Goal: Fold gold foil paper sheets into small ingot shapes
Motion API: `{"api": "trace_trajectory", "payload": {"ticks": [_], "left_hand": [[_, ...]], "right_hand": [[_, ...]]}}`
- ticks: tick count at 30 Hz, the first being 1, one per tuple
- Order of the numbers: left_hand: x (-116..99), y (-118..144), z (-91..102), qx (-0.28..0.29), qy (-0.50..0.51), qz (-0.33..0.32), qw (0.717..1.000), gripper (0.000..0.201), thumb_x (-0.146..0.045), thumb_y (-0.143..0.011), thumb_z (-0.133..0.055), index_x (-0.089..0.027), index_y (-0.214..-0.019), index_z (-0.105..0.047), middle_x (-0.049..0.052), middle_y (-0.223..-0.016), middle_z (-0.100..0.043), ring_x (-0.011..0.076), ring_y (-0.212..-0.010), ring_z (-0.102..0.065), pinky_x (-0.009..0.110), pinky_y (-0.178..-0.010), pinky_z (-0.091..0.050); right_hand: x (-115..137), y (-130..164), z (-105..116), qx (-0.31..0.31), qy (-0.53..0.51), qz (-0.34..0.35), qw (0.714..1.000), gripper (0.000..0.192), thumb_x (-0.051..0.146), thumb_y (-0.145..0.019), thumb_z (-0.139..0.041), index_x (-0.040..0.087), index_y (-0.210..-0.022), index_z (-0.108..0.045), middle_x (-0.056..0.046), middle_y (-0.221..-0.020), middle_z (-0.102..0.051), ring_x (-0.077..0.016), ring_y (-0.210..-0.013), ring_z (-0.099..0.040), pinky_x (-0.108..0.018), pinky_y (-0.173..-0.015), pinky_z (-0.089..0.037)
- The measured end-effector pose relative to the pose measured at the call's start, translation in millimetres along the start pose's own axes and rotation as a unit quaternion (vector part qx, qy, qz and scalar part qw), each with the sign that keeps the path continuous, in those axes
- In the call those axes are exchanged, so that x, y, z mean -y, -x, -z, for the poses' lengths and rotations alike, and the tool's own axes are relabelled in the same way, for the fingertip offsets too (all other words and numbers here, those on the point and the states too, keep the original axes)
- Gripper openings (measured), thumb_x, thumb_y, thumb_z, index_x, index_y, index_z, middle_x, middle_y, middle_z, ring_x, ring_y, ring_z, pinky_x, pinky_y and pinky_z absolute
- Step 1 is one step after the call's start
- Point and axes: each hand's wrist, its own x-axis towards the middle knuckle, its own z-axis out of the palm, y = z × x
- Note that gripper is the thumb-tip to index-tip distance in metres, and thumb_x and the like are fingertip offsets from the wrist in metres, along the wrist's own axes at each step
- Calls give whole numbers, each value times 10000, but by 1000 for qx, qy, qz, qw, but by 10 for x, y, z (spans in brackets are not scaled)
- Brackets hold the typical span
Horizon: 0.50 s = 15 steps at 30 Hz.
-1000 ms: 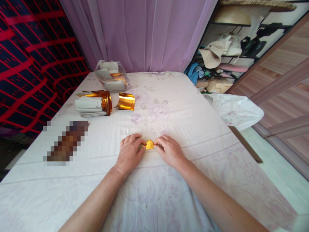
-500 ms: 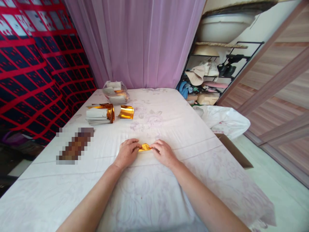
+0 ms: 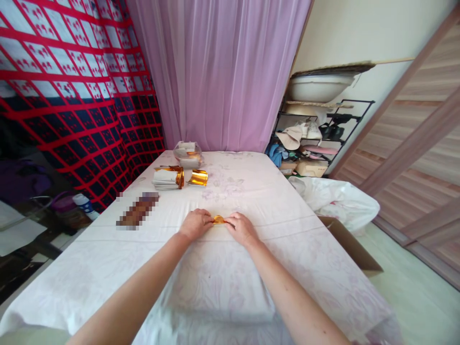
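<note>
A small folded piece of gold foil paper (image 3: pixel 219 220) lies between my two hands, low over the cloth-covered table. My left hand (image 3: pixel 196 224) pinches its left end with closed fingers. On the other side my right hand (image 3: pixel 243 228) grips the right end between thumb and fingers. The fingertips partly cover both ends of the paper. Farther off stands a stack of gold and white paper sheets (image 3: pixel 166 179), with a smaller curled gold sheet bundle (image 3: pixel 198 177) beside it.
A clear plastic bag of paper (image 3: pixel 188 154) sits at the table's far end. A blurred-out brown item (image 3: pixel 138 210) lies on the left. A white plastic bag (image 3: pixel 341 201) and a cardboard box (image 3: pixel 352 247) are beyond the right edge, near a shelf rack (image 3: pixel 312 139).
The view has tilted and shifted, so the table and shelf appear lower. Both hands still hold the gold paper, which looks narrower between them, and the hands look slightly closer together.
</note>
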Motion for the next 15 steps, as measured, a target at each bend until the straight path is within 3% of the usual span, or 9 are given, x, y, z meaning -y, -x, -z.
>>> {"api": "trace_trajectory", "payload": {"ticks": [7, 15], "left_hand": [[-131, 58, 10, 6, -49, 14, 999, 273, -295, -968, -463, -248, -1036, -723, 66, -982, -718, 221, -950, -628, 356, -865, -434], [-207, -15, 73, -7, -60, 77, 995, 287, -258, -970, -427, -180, -890, -691, 103, -850, -713, 242, -851, -647, 353, -781, -435]], "right_hand": [[31, 5, 18, 11, 2, -10, 1000, 217, 178, -890, -589, 244, -1034, -737, -41, -925, -679, -164, -892, -611, -261, -828, -462], [120, -60, 142, 30, -7, -52, 998, 208, 237, -917, -552, 248, -1011, -737, -40, -954, -727, -164, -892, -650, -239, -787, -451]]}}
